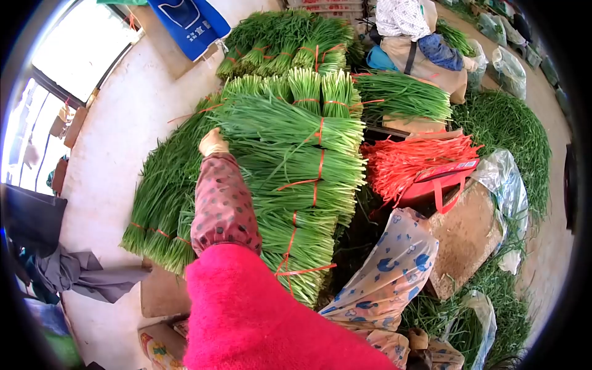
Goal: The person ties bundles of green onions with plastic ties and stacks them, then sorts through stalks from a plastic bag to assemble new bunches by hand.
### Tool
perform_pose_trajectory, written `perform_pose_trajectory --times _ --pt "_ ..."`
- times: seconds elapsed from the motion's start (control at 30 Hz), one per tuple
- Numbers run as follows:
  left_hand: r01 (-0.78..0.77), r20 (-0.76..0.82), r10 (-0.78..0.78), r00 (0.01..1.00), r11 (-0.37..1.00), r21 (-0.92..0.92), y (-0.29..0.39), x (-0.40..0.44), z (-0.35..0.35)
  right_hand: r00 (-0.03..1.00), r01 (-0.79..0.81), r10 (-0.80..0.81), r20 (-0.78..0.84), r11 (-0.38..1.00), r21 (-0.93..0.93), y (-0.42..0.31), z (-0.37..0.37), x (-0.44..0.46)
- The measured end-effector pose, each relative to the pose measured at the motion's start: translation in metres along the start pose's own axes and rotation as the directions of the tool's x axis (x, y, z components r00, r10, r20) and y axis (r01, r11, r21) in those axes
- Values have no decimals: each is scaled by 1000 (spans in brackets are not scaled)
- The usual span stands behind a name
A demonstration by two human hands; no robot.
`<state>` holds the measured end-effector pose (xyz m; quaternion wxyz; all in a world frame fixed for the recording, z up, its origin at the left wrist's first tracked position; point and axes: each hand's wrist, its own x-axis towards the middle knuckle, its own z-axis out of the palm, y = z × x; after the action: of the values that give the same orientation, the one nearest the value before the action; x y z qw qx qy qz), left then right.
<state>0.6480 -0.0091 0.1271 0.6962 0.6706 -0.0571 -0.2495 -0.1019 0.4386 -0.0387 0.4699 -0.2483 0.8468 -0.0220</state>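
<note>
My left hand [214, 142], in a pale glove below a spotted sleeve cuff, is at the leaf-tip side of a large stack of garlic chives. Its fingers look curled in against the leaves of a garlic chive bundle [277, 117] on top, their tips partly hidden. That bundle lies sideways, its pale cut stems to the right, with a red tie around it. More tied bundles [308, 163] lie just below it, and others [157, 203] slope down on the left. My right hand does not show.
Red tie strips [419, 163] spill over a red bag [438, 182] to the right. Beyond sits another person [416, 52] beside loose greens [505, 135]. A patterned apron [388, 265] covers my lap. A blue bag [188, 24] hangs top left, and a brown board [465, 237] lies right.
</note>
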Motion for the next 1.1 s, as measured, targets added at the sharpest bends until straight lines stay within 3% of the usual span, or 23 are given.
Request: perform_pose_trajectory --times 0.07,0.1,0.13,0.17,0.2,0.23,0.27,0.3,0.33,0.37,0.43,0.47,0.5,0.53,0.6,0.63,0.7,0.93,1.03,1.1 --pt "120 -240 -193 951 950 -288 10 -1 -12 999 28 -29 40 999 24 11 1 8" --pt "2 -200 -45 979 978 -210 11 -19 -19 999 30 -31 41 999 23 7 1 5" --pt "1 -202 -45 978 977 -213 16 -34 -24 1000 -4 5 13 1000 -31 -2 1 1" --pt "-113 70 111 991 993 31 20 -47 -26 999 -42 41 -18 996 -84 -8 0 -3" --pt "-281 364 185 913 932 231 24 -65 -28 999 -42 40 -20 995 -85 -9 -1 -5" --pt "-286 651 27 759 911 296 33 -102 -23 999 -37 37 -2 998 -43 -10 -1 -6" --pt "-313 845 -156 512 882 353 41 -143 -16 999 -33 33 17 999 0 -10 -1 -8" --pt "-376 883 -376 282 803 462 44 -175 -15 999 -36 36 17 999 -1 -10 -1 -8" --pt "-462 814 -578 49 710 532 43 -195 -14 999 -47 48 22 999 -12 -11 0 -7" --pt "-457 815 -577 52 712 533 40 -199 -11 998 -56 57 26 998 -26 -11 -1 -5" --pt "-557 859 -331 391 658 507 38 -199 2 999 -10 11 40 1000 -1 4 3 7" --pt "-475 787 -146 600 726 497 38 -196 10 998 30 -32 54 999 29 13 3 13" --pt "-513 712 15 702 704 491 32 -177 14 999 -6 4 54 999 33 8 1 10" --pt "-632 711 230 665 680 371 15 -139 16 999 -7 5 49 999 36 5 0 7" --pt "-649 627 205 752 395 650 34 -146 26 1000 8 -8 -2 1000 -26 2 0 4" --pt "-652 629 206 750 394 648 34 -143 29 1000 8 -8 -2 1000 -23 4 2 5" --pt "-709 722 275 635 -163 686 26 -135 36 1000 14 -14 8 999 -42 11 5 10" --pt "-769 742 336 580 -73 635 1 -109 35 999 -24 23 48 1000 19 14 7 12" --pt "-756 746 315 587 -116 644 0 -108 37 999 -16 20 33 994 -110 0 3 4" --pt "-762 737 338 585 -81 642 -1 -109 35 992 -102 105 63 994 -48 -11 1 -2"
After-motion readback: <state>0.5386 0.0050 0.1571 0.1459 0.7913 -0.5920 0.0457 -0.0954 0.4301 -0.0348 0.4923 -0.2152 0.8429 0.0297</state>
